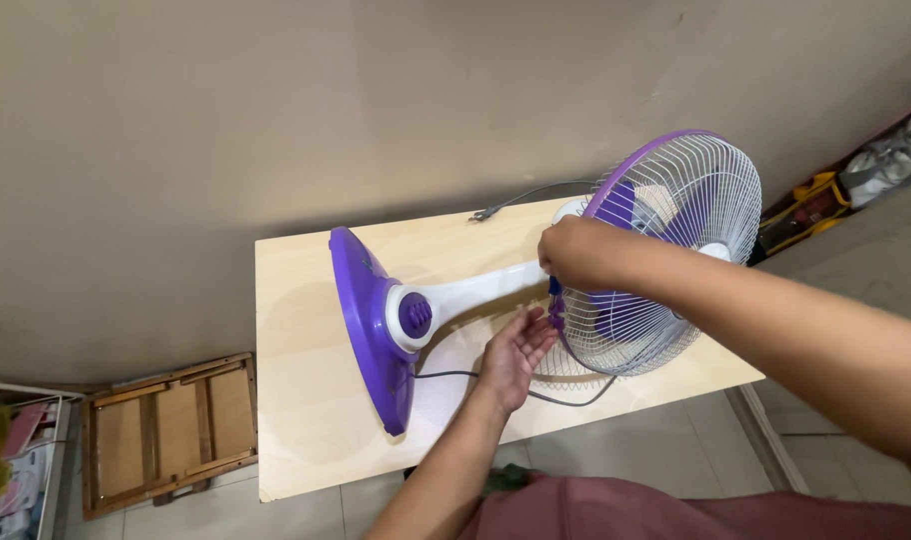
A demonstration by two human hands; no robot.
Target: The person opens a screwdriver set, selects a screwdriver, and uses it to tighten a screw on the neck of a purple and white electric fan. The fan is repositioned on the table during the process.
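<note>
A purple and white pedestal fan lies on its side on a light wooden table (306, 440). Its round purple base (366, 325) stands on edge at the left, its white stem (476, 290) runs right to the wire grille (691, 215) with purple blades inside. My right hand (573, 250) is closed on the purple rim of the grille where it meets the stem. Just below it, my left hand (516, 352) has its palm up and fingers spread, fingertips touching the lower rim of the grille.
The fan's grey cord (536, 395) trails over the table, and its plug (484, 213) lies by the beige wall. A folded wooden frame (171, 430) rests on the tiled floor at left, next to a wire rack (21, 460). Bags (846, 190) sit at right.
</note>
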